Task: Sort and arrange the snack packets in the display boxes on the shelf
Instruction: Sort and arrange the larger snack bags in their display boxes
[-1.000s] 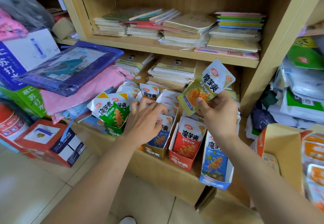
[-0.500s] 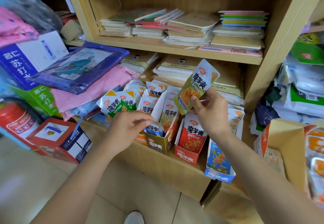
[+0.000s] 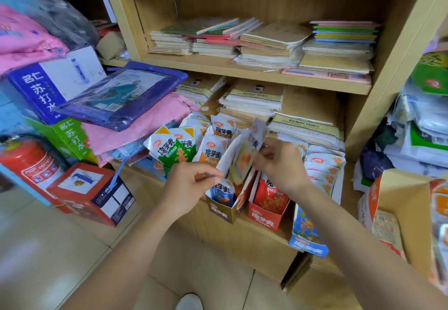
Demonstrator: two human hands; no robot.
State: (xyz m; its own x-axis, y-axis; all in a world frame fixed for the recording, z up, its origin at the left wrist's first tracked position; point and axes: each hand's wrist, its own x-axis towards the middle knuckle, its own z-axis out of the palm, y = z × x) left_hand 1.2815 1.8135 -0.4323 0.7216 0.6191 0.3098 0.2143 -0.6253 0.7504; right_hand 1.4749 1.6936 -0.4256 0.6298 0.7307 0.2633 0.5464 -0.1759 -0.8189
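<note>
Yellow packet (image 3: 243,158): centre of frame; was yellow-olive with orange print and a white top; blurred.
Olive display box (image 3: 224,214): had an olive-gold front, white lettering and white inner walls.
Blue packet (image 3: 223,192): was white above, blue below.
Red display box (image 3: 264,220): was red with white lettering.
Blue display box (image 3: 306,239): was blue with orange-yellow print.
Green packets (image 3: 174,152): were white above, green below, with yellow corner tags.
Cloth pack (image 3: 145,125): was pink with white polka dots.
Fire extinguisher (image 3: 26,161): left edge; was red.
Shelf (image 3: 242,72): showed pale wood grain.

Piles of notebooks (image 3: 264,40) lie along the upper shelf (image 3: 242,72). A red fire extinguisher (image 3: 26,161) sits at the floor's left edge, just beside a red box (image 3: 89,193). A flat blue bag (image 3: 121,93) rests on pink cloth (image 3: 150,120).
</note>
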